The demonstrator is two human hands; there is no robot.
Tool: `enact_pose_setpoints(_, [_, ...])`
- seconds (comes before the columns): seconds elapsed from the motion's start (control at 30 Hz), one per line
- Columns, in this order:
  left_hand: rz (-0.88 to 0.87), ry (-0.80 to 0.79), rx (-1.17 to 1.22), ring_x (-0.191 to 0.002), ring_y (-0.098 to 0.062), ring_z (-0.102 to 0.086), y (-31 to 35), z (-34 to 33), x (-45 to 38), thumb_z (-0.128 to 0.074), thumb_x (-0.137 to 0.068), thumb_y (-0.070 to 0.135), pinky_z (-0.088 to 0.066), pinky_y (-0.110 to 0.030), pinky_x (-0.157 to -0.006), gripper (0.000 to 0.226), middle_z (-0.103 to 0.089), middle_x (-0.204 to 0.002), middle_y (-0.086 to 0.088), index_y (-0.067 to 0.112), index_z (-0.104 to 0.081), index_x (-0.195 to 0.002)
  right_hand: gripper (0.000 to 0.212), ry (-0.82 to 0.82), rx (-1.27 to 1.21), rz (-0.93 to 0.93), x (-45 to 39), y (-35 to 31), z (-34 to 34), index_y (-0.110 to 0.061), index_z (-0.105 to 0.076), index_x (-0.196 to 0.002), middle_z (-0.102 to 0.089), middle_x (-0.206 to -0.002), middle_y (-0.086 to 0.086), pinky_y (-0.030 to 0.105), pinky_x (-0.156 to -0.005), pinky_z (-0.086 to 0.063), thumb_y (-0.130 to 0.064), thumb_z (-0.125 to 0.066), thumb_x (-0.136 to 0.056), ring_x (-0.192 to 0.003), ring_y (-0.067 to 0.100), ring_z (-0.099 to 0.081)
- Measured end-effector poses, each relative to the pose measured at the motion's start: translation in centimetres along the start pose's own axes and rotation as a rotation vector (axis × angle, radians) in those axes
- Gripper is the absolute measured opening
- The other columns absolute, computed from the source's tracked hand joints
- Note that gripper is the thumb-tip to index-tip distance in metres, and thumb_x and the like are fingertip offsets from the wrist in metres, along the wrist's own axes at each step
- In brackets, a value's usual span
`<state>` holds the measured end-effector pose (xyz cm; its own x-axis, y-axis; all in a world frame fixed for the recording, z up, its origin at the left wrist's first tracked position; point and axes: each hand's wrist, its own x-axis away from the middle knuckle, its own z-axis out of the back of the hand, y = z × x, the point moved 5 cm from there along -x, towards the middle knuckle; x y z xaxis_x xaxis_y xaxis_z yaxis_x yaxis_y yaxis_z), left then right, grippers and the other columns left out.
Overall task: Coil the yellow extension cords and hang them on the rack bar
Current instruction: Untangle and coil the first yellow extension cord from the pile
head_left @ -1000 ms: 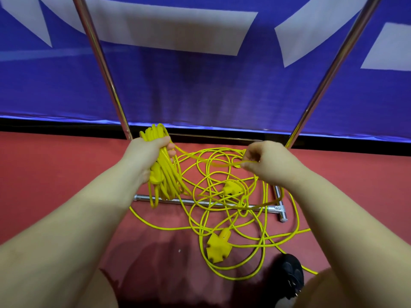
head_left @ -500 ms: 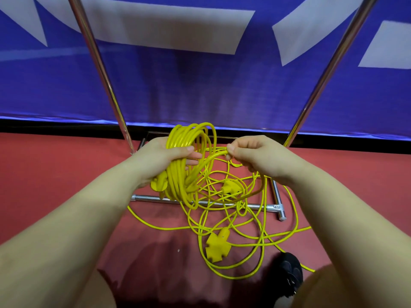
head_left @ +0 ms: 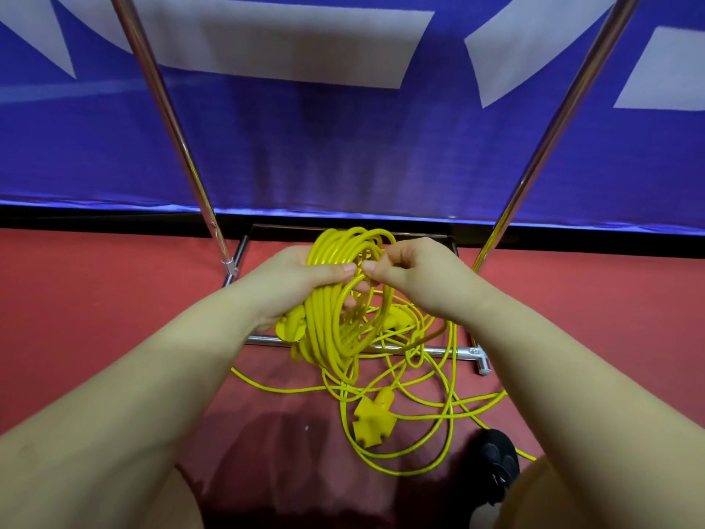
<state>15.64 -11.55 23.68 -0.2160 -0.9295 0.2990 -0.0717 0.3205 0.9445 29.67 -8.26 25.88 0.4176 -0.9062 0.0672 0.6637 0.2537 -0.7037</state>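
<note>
Left hand [head_left: 293, 280] clenched round the gathered yellow coil [head_left: 332, 311], right hand [head_left: 412, 276] pinching a fresh loop at three o'clock, presumably to lay it alongside.

Bright, even light — sharp centre, wide-angle bowing at edges.

The left hand [head_left: 293, 284] gripped a coil of yellow cord [head_left: 328, 322]. The right hand [head_left: 412, 273] pinched 1 strand at the coil's 1 o'clock edge. Loose cord [head_left: 450, 410] and a yellow 3-way socket [head_left: 372, 421] lay on the red floor [head_left: 76, 318] at 5 o'clock, across the rack base bar [head_left: 454, 352].
</note>
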Motion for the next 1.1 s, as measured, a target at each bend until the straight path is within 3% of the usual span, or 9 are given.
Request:
enact_pose_setpoints(0.1, [-0.025,0.021,-0.058,-0.052,-0.010,-0.062,0.1,0.1,0.0,-0.055,-0.089,0.004,-0.055,-0.023,-0.051,0.009,-0.070,-0.068,-0.003,0.007,-0.063,-0.086,0.047,0.066,0.084,-0.046,0.2,0.2,0.5,-0.014,-0.050,-0.058,-0.042,-0.051,-0.001,0.029,-0.054,-0.032,-0.054,-0.062,-0.079,-0.049,0.013,-0.039])
enact_pose_setpoints(0.2, [-0.054,0.078,-0.066,-0.050,-0.009,-0.061,0.4,0.7,-0.1,-0.055,-0.089,0.007,-0.054,-0.023,-0.050,0.009,-0.067,-0.060,0.000,0.005,-0.061,-0.083,0.055,-0.062,0.162,-0.096,0.1,1.4,0.3,-0.003,-0.060,-0.078,-0.062,-0.068,0.010,0.033,-0.065,-0.046,-0.057,-0.053,-0.084,-0.064,0.023,-0.057])
enact_pose_setpoints(0.27, [-0.067,0.137,-0.034,-0.048,-0.008,-0.061,0.7,1.3,-0.1,-0.054,-0.090,0.008,-0.053,-0.022,-0.049,0.010,-0.066,-0.056,0.000,0.005,-0.060,-0.082,0.045,-0.115,0.135,-0.103,0.1,1.8,0.5,-0.005,-0.059,-0.083,-0.067,-0.077,0.011,0.039,-0.074,-0.050,-0.048,-0.049,-0.091,-0.075,0.030,-0.063])
enact_pose_setpoints(0.3, [-0.074,0.163,-0.023,-0.049,-0.008,-0.062,0.8,1.7,-0.1,-0.054,-0.090,0.008,-0.053,-0.022,-0.049,0.009,-0.067,-0.057,0.000,0.005,-0.061,-0.083,0.035,-0.084,0.045,-0.075,0.1,1.7,0.9,-0.008,-0.057,-0.081,-0.065,-0.072,0.008,0.040,-0.072,-0.051,-0.040,-0.050,-0.093,-0.071,0.029,-0.062])
enact_pose_setpoints(0.43, [-0.068,0.172,0.038,-0.062,-0.014,-0.069,0.7,2.2,-0.3,-0.054,-0.091,0.008,-0.059,-0.033,-0.061,0.009,-0.072,-0.075,-0.006,0.004,-0.061,-0.094,0.016,0.177,-0.211,0.030,0.3,0.8,3.5,-0.015,-0.062,-0.081,-0.055,-0.066,0.005,0.026,-0.059,-0.040,-0.028,-0.059,-0.090,-0.059,0.012,-0.047])
enact_pose_setpoints(0.6, [-0.060,0.169,0.104,-0.076,-0.022,-0.071,0.2,1.9,-0.5,-0.052,-0.092,0.009,-0.057,-0.040,-0.076,0.008,-0.073,-0.086,-0.011,0.008,-0.060,-0.094,0.011,0.070,-0.103,0.057,0.2,0.8,2.2,-0.016,-0.066,-0.083,-0.066,-0.080,0.019,0.035,-0.068,-0.048,-0.027,-0.064,-0.087,-0.067,0.016,-0.052])
enact_pose_setpoints(0.73, [-0.046,0.132,0.044,-0.065,-0.016,-0.070,0.0,1.0,-0.5,-0.054,-0.091,0.008,-0.059,-0.031,-0.060,0.018,-0.073,-0.075,-0.006,-0.003,-0.058,-0.105,0.013,0.070,-0.007,0.061,-0.1,0.5,1.2,-0.022,-0.062,-0.078,-0.056,-0.063,-0.001,0.028,-0.060,-0.041,-0.032,-0.066,-0.085,-0.057,0.011,-0.048])
enact_pose_setpoints(0.87, [-0.041,0.102,0.025,-0.072,-0.018,-0.070,-0.5,0.5,-0.6,-0.054,-0.090,0.009,-0.057,-0.037,-0.073,0.010,-0.072,-0.084,-0.010,0.005,-0.061,-0.096,0.018,0.018,0.076,0.059,0.1,0.2,-0.2,-0.022,-0.060,-0.080,-0.055,-0.060,-0.007,0.023,-0.051,-0.038,-0.035,-0.073,-0.078,-0.051,0.008,-0.048])
enact_pose_setpoints(1.1, [-0.034,0.039,0.034,-0.073,-0.018,-0.071,-0.6,-0.1,-0.5,-0.054,-0.090,0.006,-0.059,-0.030,-0.062,0.014,-0.072,-0.085,-0.008,0.011,-0.064,-0.098,0.024,0.231,0.016,0.070,0.2,-0.4,0.4,-0.022,-0.054,-0.070,-0.056,-0.056,-0.010,0.032,-0.060,-0.048,-0.031,-0.074,-0.077,-0.053,0.007,-0.053])
